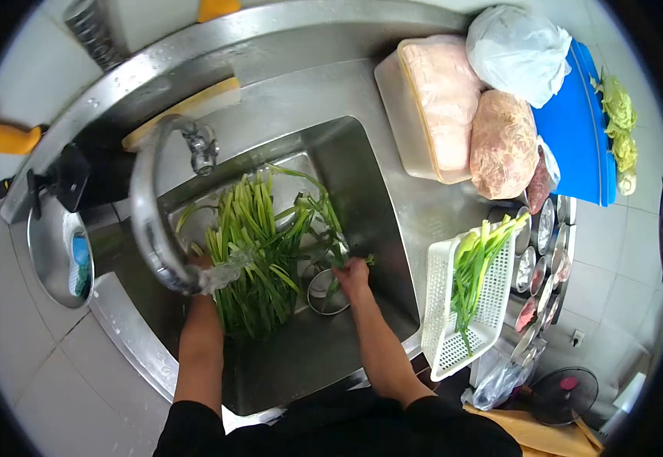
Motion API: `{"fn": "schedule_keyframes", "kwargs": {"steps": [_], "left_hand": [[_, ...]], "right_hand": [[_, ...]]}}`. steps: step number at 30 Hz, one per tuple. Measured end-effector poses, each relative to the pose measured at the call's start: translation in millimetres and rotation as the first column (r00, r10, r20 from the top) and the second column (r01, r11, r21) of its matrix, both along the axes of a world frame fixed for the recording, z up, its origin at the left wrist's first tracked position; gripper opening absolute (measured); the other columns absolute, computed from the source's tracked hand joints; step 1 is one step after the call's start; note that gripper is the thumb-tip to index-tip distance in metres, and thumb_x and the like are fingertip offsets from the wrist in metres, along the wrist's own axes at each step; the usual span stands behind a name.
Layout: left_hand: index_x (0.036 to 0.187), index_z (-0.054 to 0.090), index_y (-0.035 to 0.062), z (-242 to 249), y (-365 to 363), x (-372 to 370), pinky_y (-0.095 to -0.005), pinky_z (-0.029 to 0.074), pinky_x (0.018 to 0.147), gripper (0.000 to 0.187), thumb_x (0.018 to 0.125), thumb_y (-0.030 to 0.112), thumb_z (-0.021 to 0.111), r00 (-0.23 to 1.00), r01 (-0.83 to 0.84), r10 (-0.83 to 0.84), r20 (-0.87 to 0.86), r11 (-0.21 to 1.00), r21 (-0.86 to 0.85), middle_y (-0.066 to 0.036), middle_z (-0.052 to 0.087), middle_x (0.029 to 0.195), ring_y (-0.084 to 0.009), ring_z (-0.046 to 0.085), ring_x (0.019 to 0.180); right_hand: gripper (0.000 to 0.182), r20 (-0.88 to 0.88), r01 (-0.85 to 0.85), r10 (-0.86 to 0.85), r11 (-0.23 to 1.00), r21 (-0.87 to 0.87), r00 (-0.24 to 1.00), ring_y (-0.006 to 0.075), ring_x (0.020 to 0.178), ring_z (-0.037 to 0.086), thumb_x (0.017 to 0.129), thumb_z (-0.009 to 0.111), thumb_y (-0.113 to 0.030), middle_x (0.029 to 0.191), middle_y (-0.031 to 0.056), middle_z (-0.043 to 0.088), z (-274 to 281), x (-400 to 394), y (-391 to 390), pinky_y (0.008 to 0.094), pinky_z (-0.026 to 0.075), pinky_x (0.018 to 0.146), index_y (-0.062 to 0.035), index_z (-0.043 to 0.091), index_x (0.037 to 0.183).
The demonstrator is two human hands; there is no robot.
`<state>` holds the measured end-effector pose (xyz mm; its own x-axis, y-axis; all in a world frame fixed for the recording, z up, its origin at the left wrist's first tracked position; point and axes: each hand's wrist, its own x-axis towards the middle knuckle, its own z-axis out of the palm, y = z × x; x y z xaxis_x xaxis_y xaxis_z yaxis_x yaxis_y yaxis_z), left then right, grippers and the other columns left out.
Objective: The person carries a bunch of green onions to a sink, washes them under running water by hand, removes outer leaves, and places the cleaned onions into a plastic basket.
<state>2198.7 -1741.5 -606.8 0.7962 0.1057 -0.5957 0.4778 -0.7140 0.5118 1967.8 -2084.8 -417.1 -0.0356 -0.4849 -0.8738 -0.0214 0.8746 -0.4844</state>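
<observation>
A large bunch of green onions (259, 251) lies in the steel sink (301, 373), with water running over its left part. My left hand (203, 263) is at the left side of the bunch, under the curved tap (148, 206). The tap and the splashing water hide most of its fingers. Toward the right of the sink, my right hand (354, 274) has its fingers closed round some thin green leaves. Just left of that hand, a round metal ring (327, 311), perhaps the drain's rim, shows at the sink bottom.
On the right ledge stands a white perforated basket (438, 305) holding several green onions. Behind it are a tub of pale meat (442, 99), bagged meat (503, 145) and a blue container (571, 129). A metal dish (46, 255) with a sponge lies left.
</observation>
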Motion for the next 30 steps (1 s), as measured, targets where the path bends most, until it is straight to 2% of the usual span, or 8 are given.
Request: {"fn": "schedule_keyframes", "kwargs": {"steps": [4,10,11,13,17,22,25,30], "left_hand": [[0.114,0.054,0.0055,38.3,3.5,-10.4,-0.0368,0.044,0.071,0.029,0.091,0.023,0.052,0.997,-0.012,0.02,0.078,0.995,-0.1,-0.009,0.055,0.095,-0.0209,0.053,0.08],[0.115,0.052,0.004,169.7,-35.6,-37.9,-0.03,0.043,0.065,0.025,0.093,0.015,0.052,0.969,0.006,0.108,0.223,0.89,-0.457,-0.004,0.053,0.088,-0.0135,0.049,0.073],[0.117,0.052,0.0044,173.0,-34.9,-38.1,-0.0295,0.043,0.065,0.026,0.093,0.015,0.051,0.989,-0.075,0.13,0.066,0.842,-0.534,-0.004,0.053,0.09,-0.0128,0.049,0.074],[0.122,0.051,0.0046,244.5,-76.5,-36.2,-0.0315,0.044,0.067,0.031,0.092,0.014,0.053,0.998,-0.055,0.062,-0.003,0.86,-0.507,-0.004,0.056,0.095,-0.0149,0.053,0.076],[0.122,0.055,0.007,255.9,-112.4,-22.0,-0.0347,0.047,0.073,0.032,0.09,0.013,0.057,0.978,-0.113,-0.025,-0.209,0.775,-0.622,-0.005,0.061,0.103,-0.0168,0.058,0.083],[0.124,0.052,0.0072,296.8,-157.2,15.9,-0.0328,0.049,0.069,0.038,0.093,0.028,0.058,0.935,0.206,-0.348,-0.072,0.696,-0.688,-0.008,0.063,0.098,-0.017,0.058,0.075],[0.126,0.048,0.0089,355.1,-156.9,6.4,-0.0336,0.052,0.07,0.046,0.092,0.038,0.057,0.979,-0.029,-0.139,-0.148,0.627,-0.778,-0.013,0.063,0.102,-0.0217,0.062,0.08],[0.132,0.046,0.0109,412.5,-153.3,-8.4,-0.0334,0.05,0.067,0.042,0.095,0.031,0.054,0.993,-0.042,-0.063,-0.102,0.614,-0.788,-0.012,0.061,0.099,-0.019,0.059,0.076]], "right_hand": [[0.037,0.008,0.388,-0.393,0.911,0.14,0.92,0.0318,0.094,0.059,0.085,0.055,-0.023,0.101,0.0146,0.059,-94.0,24.0,-13.4,0.0452,0.049,0.084,0.0001,0.05,0.113],[0.05,-0.262,0.024,0.009,0.992,0.122,0.965,0.0276,0.099,0.062,0.079,0.065,-0.035,0.11,0.0148,0.062,-165.9,47.8,-41.7,0.037,0.05,0.087,-0.0029,0.056,0.116],[0.051,-0.431,-0.61,0.623,0.77,0.187,0.653,0.027,0.1,0.062,0.078,0.066,-0.036,0.111,0.0149,0.063,-182.3,42.6,-48.2,0.0362,0.05,0.087,-0.0036,0.057,0.116],[0.054,-0.632,-0.933,0.706,-0.12,0.34,-0.321,0.0258,0.102,0.063,0.075,0.068,-0.039,0.114,0.015,0.063,-204.9,33.4,-56.5,0.0348,0.05,0.088,-0.0051,0.06,0.116],[0.04,-0.443,-0.253,0.229,0.967,0.004,0.867,0.0266,0.083,0.064,0.081,0.062,-0.03,0.094,0.014,0.065,-107.3,60.7,-34.8,0.0398,0.05,0.074,-0.001,0.059,0.107],[0.028,-0.328,-0.236,0.119,0.909,-0.343,0.937,0.0249,0.061,0.064,0.088,0.055,-0.019,0.074,0.0132,0.066,16.2,54.7,15.9,0.0438,0.049,0.056,0.0032,0.055,0.104],[0.022,-0.543,-0.632,0.331,0.496,-0.595,0.772,0.017,0.059,0.06,0.091,0.048,-0.013,0.068,0.012,0.062,30.7,34.2,28.9,0.0373,0.047,0.051,0.002,0.049,0.107],[0.027,0.058,-0.433,0.633,0.591,-0.681,0.772,0.0147,0.056,0.054,0.093,0.047,-0.011,0.079,0.0087,0.059,125.5,32.1,21.5,0.0318,0.046,0.052,-0.0021,0.044,0.118]]}}
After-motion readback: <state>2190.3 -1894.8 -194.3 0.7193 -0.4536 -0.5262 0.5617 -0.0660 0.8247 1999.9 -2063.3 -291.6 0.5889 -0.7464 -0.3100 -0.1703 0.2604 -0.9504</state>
